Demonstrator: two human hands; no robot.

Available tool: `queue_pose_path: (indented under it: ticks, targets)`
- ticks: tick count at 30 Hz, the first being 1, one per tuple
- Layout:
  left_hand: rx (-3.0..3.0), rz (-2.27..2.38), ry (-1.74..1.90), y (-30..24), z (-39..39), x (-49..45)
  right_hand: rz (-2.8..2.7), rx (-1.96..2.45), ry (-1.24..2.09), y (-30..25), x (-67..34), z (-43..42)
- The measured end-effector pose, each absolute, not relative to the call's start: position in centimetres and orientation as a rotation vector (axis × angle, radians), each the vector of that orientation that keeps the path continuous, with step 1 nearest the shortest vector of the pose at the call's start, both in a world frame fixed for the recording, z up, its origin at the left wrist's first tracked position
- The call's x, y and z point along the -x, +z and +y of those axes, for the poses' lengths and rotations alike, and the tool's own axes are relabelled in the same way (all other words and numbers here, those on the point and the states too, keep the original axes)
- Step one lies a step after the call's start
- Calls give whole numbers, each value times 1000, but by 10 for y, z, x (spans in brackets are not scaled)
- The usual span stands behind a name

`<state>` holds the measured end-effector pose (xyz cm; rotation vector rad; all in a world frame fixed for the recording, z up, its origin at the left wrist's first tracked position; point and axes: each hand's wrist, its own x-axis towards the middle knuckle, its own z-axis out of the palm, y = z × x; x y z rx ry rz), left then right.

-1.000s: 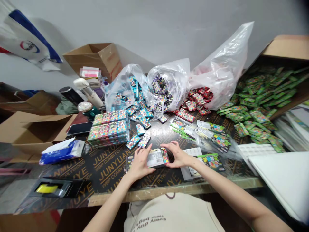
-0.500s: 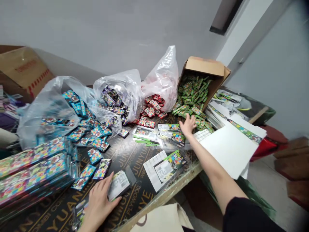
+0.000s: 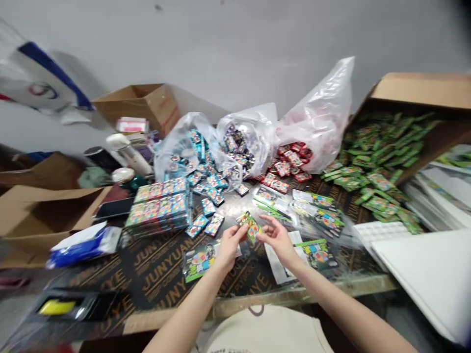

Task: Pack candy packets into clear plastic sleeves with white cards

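My left hand [image 3: 228, 246] and my right hand [image 3: 276, 239] meet above the table's front middle. Both pinch the same small green packets [image 3: 250, 226] between their fingertips, held a little above the dark printed board [image 3: 158, 274]. Under my left hand lies a flat card pack [image 3: 198, 260] in clear film. Another carded pack [image 3: 318, 254] lies just right of my right wrist.
Clear bags spill blue packets [image 3: 206, 171], purple packets [image 3: 239, 147] and red packets [image 3: 287, 166]. A tipped cardboard box [image 3: 415, 93] pours green packets [image 3: 371, 166] at the right. Stacked finished packs [image 3: 160, 203] stand left, beside open boxes [image 3: 44, 211]. White sheets [image 3: 430, 274] lie at the right.
My right hand came back from the green pile at the far right with green packets. My left hand lifted off the flat pack and joined it. The view swung back to the left.
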<state>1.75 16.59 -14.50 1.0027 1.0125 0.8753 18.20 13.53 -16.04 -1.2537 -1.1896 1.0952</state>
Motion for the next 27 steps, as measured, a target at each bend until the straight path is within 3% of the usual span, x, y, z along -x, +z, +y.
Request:
queue_pose_path:
  ticks: [8,12,15,18,23,27]
  targets:
    - [-989,945,702,-149,155,19,-2075,1106,642,-135,-162,130]
    - [-1719,1134,689,-161,153,48,-2145,1180,498,-149,-169,136]
    - [-2273,1238,465,-174,151,67,-2188,1277,439,-167,-173,138]
    - [-2420,1279,333,-182,147,74,-2220,1305,503,-177,-173,136]
    - [-2347,1184,466,-177,141,71,-2177,1035,924,-169,-170,136]
    - [-2039,1307,762,-165,143,60,-1650,1073,1073,-157,-156,145]
